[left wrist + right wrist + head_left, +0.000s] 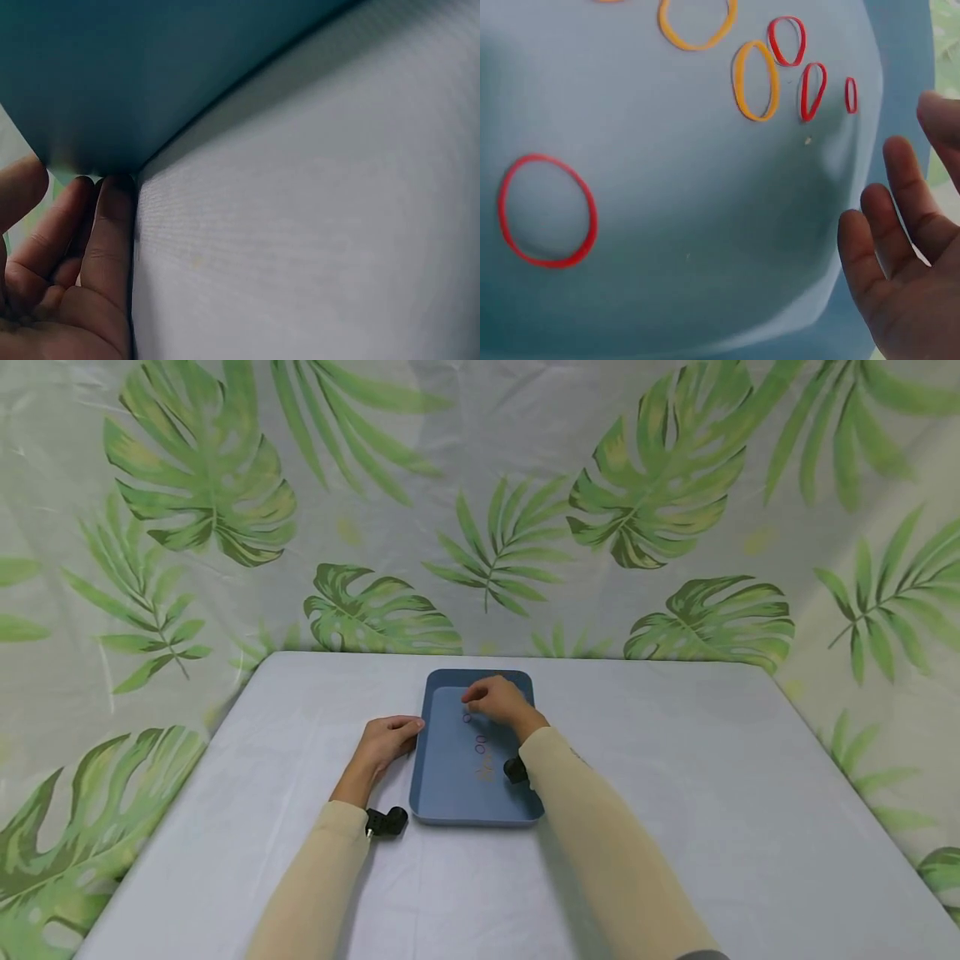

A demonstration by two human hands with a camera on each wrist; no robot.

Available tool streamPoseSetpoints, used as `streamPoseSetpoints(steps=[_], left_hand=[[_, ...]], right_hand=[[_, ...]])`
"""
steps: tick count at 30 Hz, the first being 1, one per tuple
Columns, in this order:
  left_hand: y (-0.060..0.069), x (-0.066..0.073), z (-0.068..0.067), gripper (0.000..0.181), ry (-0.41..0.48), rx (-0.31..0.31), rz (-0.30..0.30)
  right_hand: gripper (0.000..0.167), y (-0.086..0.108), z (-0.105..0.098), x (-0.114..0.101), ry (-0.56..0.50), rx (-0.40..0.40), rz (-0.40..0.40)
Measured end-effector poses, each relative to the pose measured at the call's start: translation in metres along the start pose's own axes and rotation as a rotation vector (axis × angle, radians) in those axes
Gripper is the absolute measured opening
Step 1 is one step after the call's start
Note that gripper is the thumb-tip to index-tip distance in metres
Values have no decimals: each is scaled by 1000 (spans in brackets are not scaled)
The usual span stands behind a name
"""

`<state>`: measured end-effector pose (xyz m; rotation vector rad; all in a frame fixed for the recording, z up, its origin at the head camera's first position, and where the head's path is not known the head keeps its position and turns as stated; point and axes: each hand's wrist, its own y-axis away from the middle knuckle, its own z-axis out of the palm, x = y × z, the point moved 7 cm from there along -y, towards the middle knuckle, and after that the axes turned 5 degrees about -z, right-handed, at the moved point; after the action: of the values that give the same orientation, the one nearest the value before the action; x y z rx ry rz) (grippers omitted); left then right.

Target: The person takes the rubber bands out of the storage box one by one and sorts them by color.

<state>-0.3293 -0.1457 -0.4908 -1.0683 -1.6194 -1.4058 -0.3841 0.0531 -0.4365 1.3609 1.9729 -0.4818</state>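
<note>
A blue rectangular tray point(442, 802) lies on the white-covered table. My left hand point(386, 742) touches its left side, fingertips against the outer wall and thumb at the rim. Over the tray's far part is my right hand point(497, 700), fingers pointing left and loosely bent in the right wrist view, with nothing visible between them. Several rubber bands lie apart on the tray floor: a large red rubber band point(551, 263), smaller red ones such as the red rubber band point(805, 94), and orange ones such as the orange rubber band point(739, 82).
The white tablecloth point(675, 777) surrounds the tray. A leaf-patterned curtain point(510, 460) hangs behind the table and at both sides. Small black cameras sit at the wrists, among them the left wrist camera point(387, 822).
</note>
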Motion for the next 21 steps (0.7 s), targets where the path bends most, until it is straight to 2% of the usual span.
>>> streamPoseSetpoints(steps=[10, 21], left_hand=[[-2, -1, 1, 37, 1, 16, 2], [-3, -1, -1, 38, 2, 17, -5]], right_hand=[[22, -3, 6, 6, 99, -12, 4], [19, -10, 12, 11, 187, 37, -7]])
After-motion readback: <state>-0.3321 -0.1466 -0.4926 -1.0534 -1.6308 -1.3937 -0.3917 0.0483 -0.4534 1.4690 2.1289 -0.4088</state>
